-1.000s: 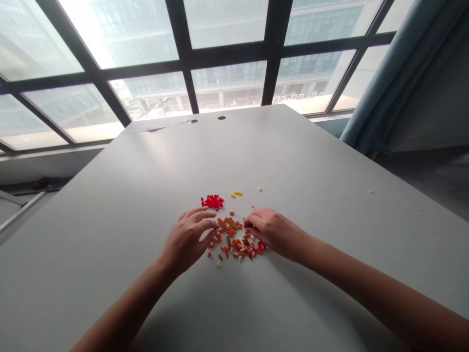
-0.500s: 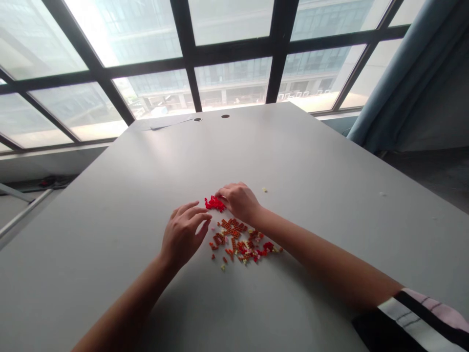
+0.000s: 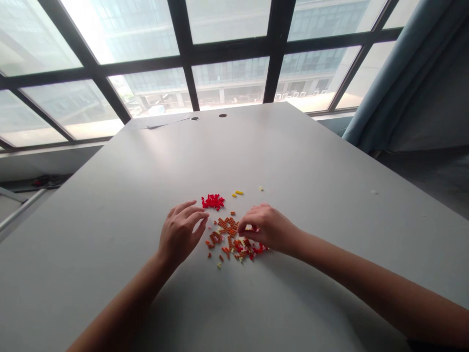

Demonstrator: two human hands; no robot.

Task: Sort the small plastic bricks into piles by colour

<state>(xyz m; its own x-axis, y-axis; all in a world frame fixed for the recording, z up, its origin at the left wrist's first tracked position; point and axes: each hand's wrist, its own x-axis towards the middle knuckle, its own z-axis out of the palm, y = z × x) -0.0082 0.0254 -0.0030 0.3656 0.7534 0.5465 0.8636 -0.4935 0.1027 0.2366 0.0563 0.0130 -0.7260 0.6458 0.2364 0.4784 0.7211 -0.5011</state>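
A loose heap of tiny orange, red and pale bricks (image 3: 231,238) lies on the grey table (image 3: 293,161). A small separate cluster of red bricks (image 3: 213,201) sits just beyond it, and a few yellow bricks (image 3: 237,193) lie to its right. My left hand (image 3: 181,233) rests palm down at the heap's left edge, fingers spread and holding nothing. My right hand (image 3: 266,228) hovers over the heap's right side, thumb and fingers pinched together at the bricks; what they hold is too small to make out.
Two round cable holes (image 3: 208,117) sit near the table's far edge, below a wide dark-framed window (image 3: 227,54). A blue-grey curtain (image 3: 410,78) hangs at the right. One pale brick (image 3: 260,188) lies alone beyond the heap.
My right hand has drawn back from the red cluster to the right side of the mixed heap. My left hand has barely moved.
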